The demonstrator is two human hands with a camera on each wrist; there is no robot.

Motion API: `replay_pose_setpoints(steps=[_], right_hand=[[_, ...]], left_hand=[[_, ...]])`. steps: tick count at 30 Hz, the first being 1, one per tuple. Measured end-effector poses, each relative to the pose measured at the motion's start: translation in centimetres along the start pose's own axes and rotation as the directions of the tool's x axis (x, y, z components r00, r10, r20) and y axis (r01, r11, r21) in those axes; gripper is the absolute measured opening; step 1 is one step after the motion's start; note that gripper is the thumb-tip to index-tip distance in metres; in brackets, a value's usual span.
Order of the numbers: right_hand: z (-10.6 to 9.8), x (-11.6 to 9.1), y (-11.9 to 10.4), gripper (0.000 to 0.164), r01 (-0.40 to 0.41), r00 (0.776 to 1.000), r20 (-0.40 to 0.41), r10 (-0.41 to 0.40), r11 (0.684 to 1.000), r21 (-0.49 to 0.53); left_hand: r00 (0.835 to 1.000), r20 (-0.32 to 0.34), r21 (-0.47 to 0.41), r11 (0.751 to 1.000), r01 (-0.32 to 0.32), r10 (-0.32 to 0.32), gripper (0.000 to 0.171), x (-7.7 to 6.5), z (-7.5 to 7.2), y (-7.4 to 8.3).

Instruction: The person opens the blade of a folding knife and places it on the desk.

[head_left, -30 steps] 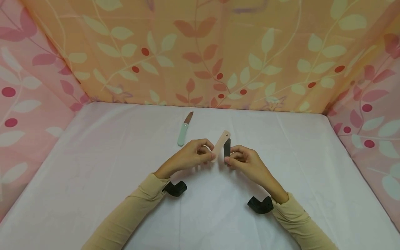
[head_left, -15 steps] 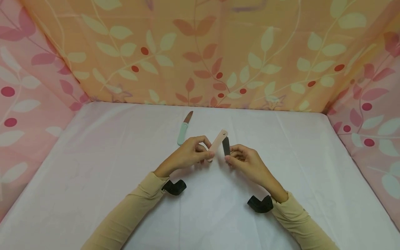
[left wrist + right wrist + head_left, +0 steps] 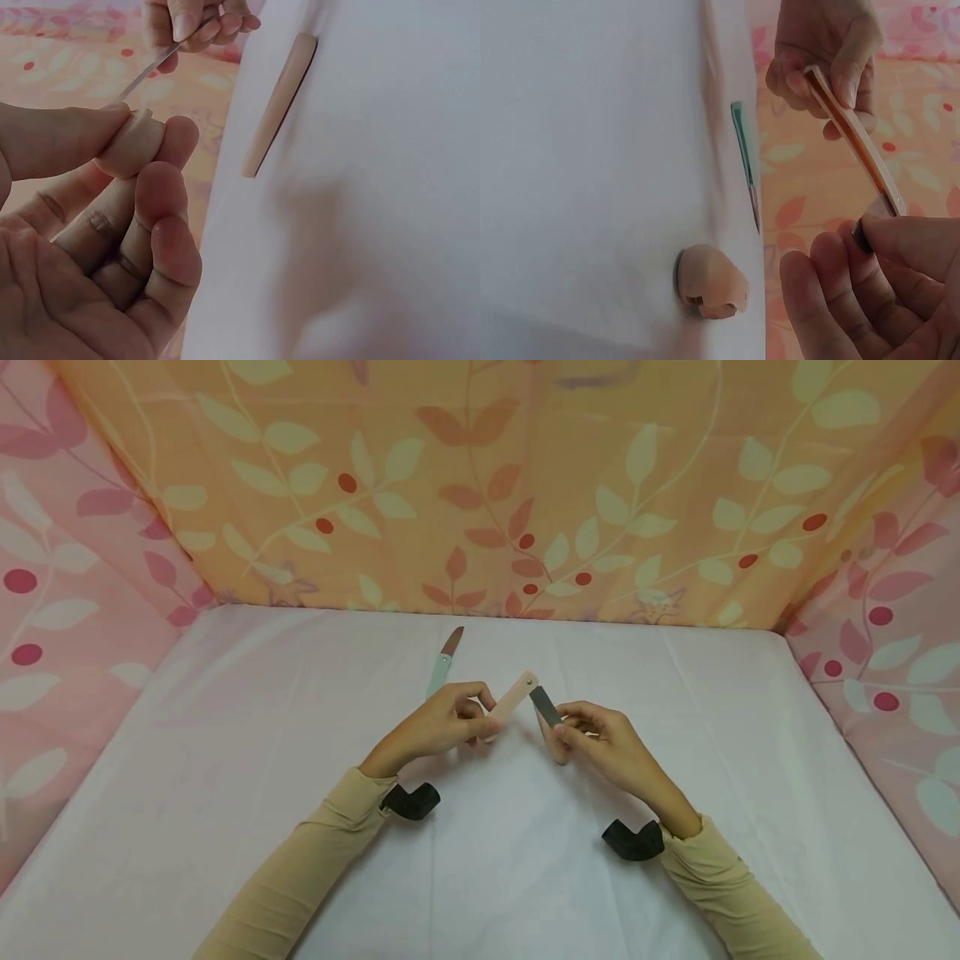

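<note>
My left hand [image 3: 442, 720] pinches the pale pink handle of a folding knife [image 3: 513, 698] between thumb and fingers, above the table. The pivot end points up and away. From that pivot the grey blade [image 3: 545, 705] slants down to the right, part way out of the handle. My right hand [image 3: 606, 739] pinches the blade near its free end with thumb and forefinger. In the right wrist view the slot of the handle [image 3: 859, 142] shows. Below the right hand, a second peach-handled piece [image 3: 281, 105] lies on the table, with no blade visible.
A mint-green knife [image 3: 439, 671] lies on the white tablecloth [image 3: 300, 693] behind my left hand, its brown blade [image 3: 453, 640] out and its handle end hidden by the hand. An orange leaf-patterned curtain [image 3: 480, 485] closes the back, pink ones the sides.
The blade has swung further out from the pink handle, to the right. My left hand has shifted slightly left and away, the right hand slightly right. More of the peach-handled piece shows.
</note>
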State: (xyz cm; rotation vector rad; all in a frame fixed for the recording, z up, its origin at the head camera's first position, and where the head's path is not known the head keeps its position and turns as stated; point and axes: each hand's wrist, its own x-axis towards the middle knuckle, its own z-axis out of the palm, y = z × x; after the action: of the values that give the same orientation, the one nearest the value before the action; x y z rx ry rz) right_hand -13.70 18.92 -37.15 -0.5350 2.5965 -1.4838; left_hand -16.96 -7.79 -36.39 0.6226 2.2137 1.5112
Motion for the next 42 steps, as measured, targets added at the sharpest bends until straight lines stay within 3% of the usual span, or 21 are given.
replay_pose_setpoints(steps=[7,18,32,42], right_hand=[[-0.7,0.2,0.0,0.028,-0.011,0.999,-0.037,0.011,1.000,-0.004],[-1.1,0.2,0.0,0.036,-0.120,0.992,-0.043,0.120,0.993,0.013],[-1.1,0.2,0.1,0.035,-0.111,0.992,-0.048,0.116,0.989,0.102],[-1.0,0.1,0.2,0.032,-0.096,0.994,-0.043,0.102,0.988,0.119]], left_hand=[[1.000,0.003,-0.022,1.000,0.005,-0.005,0.012,0.0,-0.3,0.0],[1.000,-0.013,-0.036,0.999,0.027,-0.028,0.015,0.0,0.5,0.0],[0.997,-0.059,-0.074,0.996,-0.046,0.042,0.020,0.4,0.8,-0.3],[0.999,-0.051,-0.065,0.998,-0.017,0.014,0.018,0.0,0.0,-0.1]])
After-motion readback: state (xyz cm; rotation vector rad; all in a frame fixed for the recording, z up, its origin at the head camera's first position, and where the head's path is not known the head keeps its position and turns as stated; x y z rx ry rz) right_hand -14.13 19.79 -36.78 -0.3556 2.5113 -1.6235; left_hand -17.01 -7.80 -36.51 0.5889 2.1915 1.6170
